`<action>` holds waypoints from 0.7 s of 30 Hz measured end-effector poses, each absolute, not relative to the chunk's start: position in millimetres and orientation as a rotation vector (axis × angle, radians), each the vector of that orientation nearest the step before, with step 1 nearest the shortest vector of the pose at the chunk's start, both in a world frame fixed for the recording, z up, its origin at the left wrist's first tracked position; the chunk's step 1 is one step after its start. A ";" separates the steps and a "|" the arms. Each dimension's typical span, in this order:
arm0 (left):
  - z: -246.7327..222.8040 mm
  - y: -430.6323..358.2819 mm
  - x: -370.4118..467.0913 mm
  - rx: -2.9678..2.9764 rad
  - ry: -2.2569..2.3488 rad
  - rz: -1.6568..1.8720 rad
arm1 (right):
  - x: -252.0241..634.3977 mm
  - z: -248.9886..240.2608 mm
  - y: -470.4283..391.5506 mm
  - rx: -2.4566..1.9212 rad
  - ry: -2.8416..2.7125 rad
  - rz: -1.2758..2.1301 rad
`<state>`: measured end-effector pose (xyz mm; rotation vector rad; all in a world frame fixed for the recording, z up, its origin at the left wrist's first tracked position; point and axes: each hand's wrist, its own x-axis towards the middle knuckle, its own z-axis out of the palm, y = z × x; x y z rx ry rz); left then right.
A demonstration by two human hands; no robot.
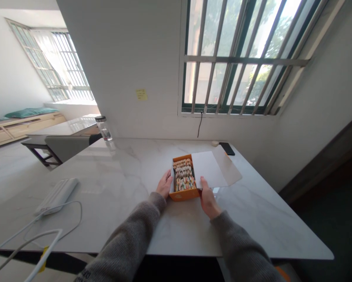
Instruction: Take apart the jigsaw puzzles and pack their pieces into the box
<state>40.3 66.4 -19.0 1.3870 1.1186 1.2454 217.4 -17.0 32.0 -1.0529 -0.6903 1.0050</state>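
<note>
An orange box (184, 195) rests on the white marbled table (114, 227), its white lid (209, 169) folded out to the right. Inside stand rows of thin, tightly packed items (184, 172) with pale and coloured edges; what they are is too small to tell. My left hand (164, 184) grips the left side of the box, fingers along its wall. On the other side, my right hand (208, 199) holds the box's lower right corner, with the thumb over the lid's near edge.
A black phone (227, 148) and a small round white object (215, 143) lie at the table's back right. A clear bottle (104, 128) stands at the back left. A white power strip (57, 196) with cables (81, 213) lies at the left.
</note>
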 end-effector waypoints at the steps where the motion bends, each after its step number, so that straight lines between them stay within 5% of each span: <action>1: -20.9 66.2 41.6 1.401 1.114 1.245 | 217.0 33.8 -16.2 -1.068 -0.703 0.957; 21: -5.3 55.1 52.6 1.206 0.919 1.163 | 183.6 83.7 -7.3 -1.062 -1.154 0.888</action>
